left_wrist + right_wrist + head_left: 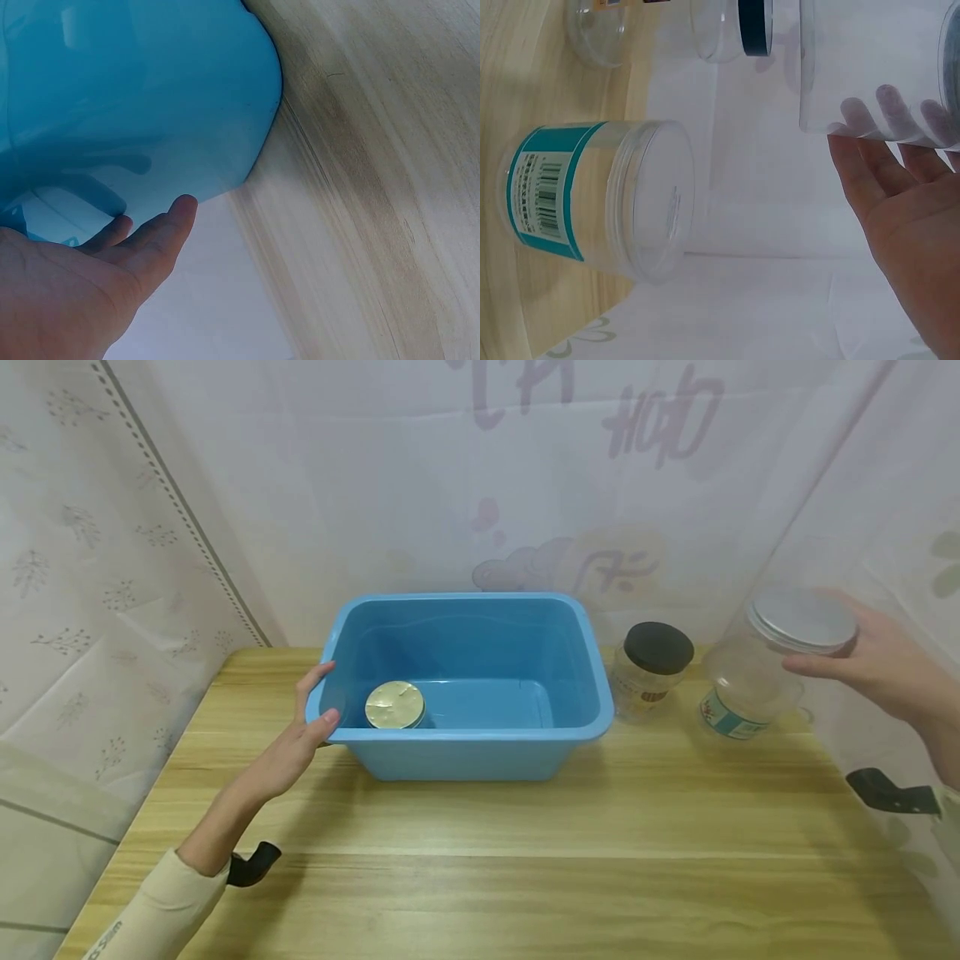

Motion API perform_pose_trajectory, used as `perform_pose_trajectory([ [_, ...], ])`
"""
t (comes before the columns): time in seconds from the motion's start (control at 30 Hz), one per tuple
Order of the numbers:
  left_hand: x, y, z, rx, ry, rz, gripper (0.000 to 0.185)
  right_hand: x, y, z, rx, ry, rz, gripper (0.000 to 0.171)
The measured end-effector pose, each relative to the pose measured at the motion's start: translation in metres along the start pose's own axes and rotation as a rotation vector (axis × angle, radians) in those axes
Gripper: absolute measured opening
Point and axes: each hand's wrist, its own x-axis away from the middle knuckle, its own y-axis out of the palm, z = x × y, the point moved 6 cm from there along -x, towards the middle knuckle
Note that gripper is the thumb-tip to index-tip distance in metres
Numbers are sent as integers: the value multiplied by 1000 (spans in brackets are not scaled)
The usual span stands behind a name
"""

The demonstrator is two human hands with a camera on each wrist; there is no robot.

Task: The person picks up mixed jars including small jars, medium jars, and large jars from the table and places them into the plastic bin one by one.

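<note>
left hand resting open-fingered against the left rim of the blue rectangular plastic tub on the pale wooden table — thumb on the lip, nothing gripped. right hand, fingers loosely spread, cupping the silver-lidded clear plastic jar at the table's right — tilted, beside a black-lidded clear jar. inside the tub, a gold-lidded jar.
</note>
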Motion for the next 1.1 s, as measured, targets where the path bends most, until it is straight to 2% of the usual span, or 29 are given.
perform_pose_trajectory([
  [0.3,0,0,0,-15,-4,0,64,-8,7,-7,3,20,-21,88],
  [0.53,1,0,-2,-5,-8,-1,64,-20,17,-20,-67,-42,-62,88],
  [0.77,1,0,-3,-11,-14,9,63,-31,21,-32,-85,-96,-69,86],
  [1.1,0,-1,-2,-10,-10,14,63,-42,26,-47,-118,-129,-104,83],
])
